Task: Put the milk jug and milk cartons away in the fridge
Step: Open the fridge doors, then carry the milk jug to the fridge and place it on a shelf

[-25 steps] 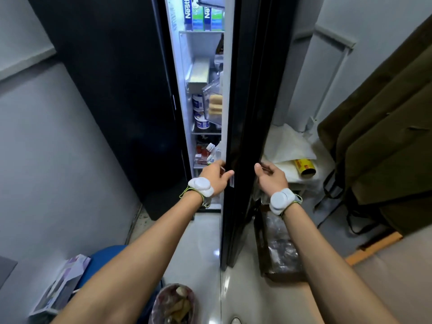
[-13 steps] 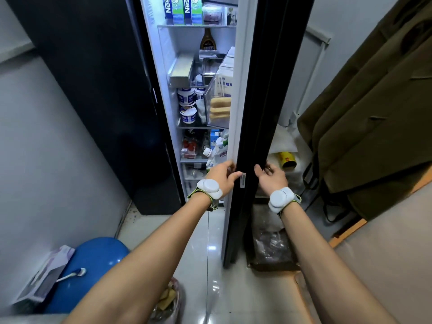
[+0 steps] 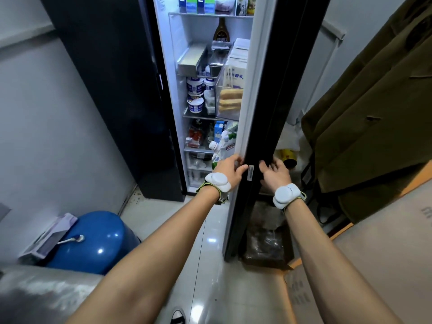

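Observation:
The black fridge door (image 3: 268, 113) stands partly open, its edge facing me. My left hand (image 3: 230, 167) grips the door's white inner edge, thumb on the black edge face. On the door's outer side, my right hand (image 3: 273, 170) touches it with loosely spread fingers. Blue and green milk cartons (image 3: 191, 4) stand on the top shelf. Pale cartons (image 3: 236, 73) fill a clear door bin. A white capped jug (image 3: 223, 146) and a blue carton (image 3: 218, 132) sit lower down, just above my left hand.
A blue drum (image 3: 98, 239) with a box on it stands at the left wall. An olive coat (image 3: 374, 101) hangs close on the right, above a cardboard box (image 3: 385, 253). A dark bag (image 3: 266, 242) and a yellow roll (image 3: 288, 155) lie behind the door.
The door has swung wider, showing more shelves and the door bins. Both hands stayed at the door edge, and my right hand's fingers have loosened.

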The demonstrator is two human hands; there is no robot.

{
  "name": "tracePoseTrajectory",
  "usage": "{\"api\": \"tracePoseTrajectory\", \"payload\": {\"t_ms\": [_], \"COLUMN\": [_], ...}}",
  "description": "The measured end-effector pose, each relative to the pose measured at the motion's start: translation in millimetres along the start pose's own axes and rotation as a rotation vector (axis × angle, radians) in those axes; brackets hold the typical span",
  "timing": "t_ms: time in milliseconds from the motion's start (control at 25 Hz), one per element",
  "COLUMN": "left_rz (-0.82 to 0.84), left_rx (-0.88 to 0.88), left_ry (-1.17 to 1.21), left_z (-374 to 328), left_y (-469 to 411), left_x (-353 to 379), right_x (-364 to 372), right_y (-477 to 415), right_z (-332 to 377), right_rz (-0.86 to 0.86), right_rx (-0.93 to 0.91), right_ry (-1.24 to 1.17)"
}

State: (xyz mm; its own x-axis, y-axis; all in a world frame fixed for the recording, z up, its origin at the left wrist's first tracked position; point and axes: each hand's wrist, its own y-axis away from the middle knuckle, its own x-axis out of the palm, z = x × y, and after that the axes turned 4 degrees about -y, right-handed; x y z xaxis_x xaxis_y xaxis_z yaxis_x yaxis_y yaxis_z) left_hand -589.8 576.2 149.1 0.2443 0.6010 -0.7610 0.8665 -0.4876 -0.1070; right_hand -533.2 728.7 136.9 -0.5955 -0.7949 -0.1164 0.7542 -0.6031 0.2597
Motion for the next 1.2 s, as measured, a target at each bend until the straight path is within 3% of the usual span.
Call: {"api": "tracePoseTrajectory", "payload": {"t_ms": [160,320,680,880,1200], "left_rz": [0.015,0.0,-0.247,-0.449,-0.615], "left_rx": [-0.073,-0.213,-0.648,-0.897,-1.158], "left_ry": [0.004,-0.013,0.045,0.072,0.066], "left_z": [16.2,59.6,180.5,246.2,307.6], "left_y": [15.9,53.2,196.9,320.7,504.3], "left_x": [9.7,9.1,-62.7,-125.1,-195.1], "right_x": [0.1,21.0,165.1,280.6,420.8], "right_y": [10.3,32.2,105.3,196.6,353.6], "right_z": [-20.8,-47.0,-75.9,-88.8,-117.4], "right_rz": [-0.049,0.012,0.463,0.769,1.134], "right_rx": [0.119,0.265,0.302,0.293,0.163], "right_ry": [0.061,0.11,0.252,0.365,0.59]}}
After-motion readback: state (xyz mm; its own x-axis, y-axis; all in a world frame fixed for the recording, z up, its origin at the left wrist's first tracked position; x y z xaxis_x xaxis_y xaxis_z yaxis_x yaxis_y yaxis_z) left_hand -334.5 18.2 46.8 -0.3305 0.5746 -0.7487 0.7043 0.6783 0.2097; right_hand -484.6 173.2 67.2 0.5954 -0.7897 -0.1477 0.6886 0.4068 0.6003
